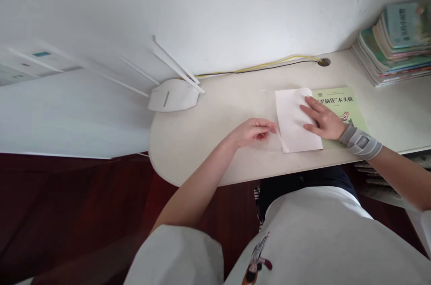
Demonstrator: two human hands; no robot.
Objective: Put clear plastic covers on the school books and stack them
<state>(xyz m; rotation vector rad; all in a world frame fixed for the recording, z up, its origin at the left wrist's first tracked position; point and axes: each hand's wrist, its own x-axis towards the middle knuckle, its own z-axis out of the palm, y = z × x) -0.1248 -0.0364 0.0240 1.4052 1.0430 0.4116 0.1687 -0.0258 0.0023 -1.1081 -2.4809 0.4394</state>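
Observation:
A green book (341, 98) with dark printed characters lies on the white desk. A white sheet or flap (294, 125) covers its left part. My right hand (321, 119) rests palm down there with fingers spread, and a grey band circles that wrist. Just left of the white sheet is my left hand (257, 131), its fingers curled and pressed together by the sheet's edge. Faint clear edges show around it, perhaps of a transparent film; what the fingertips hold is too small to make out.
At the desk's left end stands a white router (173, 95) with long antennas. Yellow and black cables (269, 64) run along the wall to a round hole (324, 62). A stack of books (393, 47) is at the back right. The desk's rounded front edge is near my body.

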